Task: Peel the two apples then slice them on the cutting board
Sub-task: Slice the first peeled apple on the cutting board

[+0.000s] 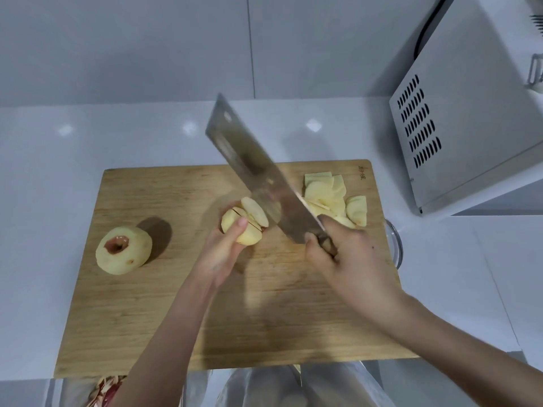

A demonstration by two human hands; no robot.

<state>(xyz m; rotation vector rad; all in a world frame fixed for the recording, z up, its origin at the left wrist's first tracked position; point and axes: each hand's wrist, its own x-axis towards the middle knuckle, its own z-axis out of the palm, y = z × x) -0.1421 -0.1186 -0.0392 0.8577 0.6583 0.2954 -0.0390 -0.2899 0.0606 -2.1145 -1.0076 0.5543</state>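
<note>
Broadly, a wooden cutting board (176, 304) lies on the white counter (44, 201), with bare wood toward me and between the two apples. A wide cleaver (255, 171) hangs tilted above it, blurred, its handle clamped in my right hand (343, 254). My left hand (220, 254) curls round the part-cut apple (244, 223) at mid-board. Peeled flesh is likely wet and slick, firm yet brittle, so I judge the hold belongs low and behind, fingertips tucked from the blade. A whole peeled apple (125, 250) sits well apart at left. Slices (332, 195) crowd the board's far right corner, near a glass bowl (395, 242) just off the right edge
</note>
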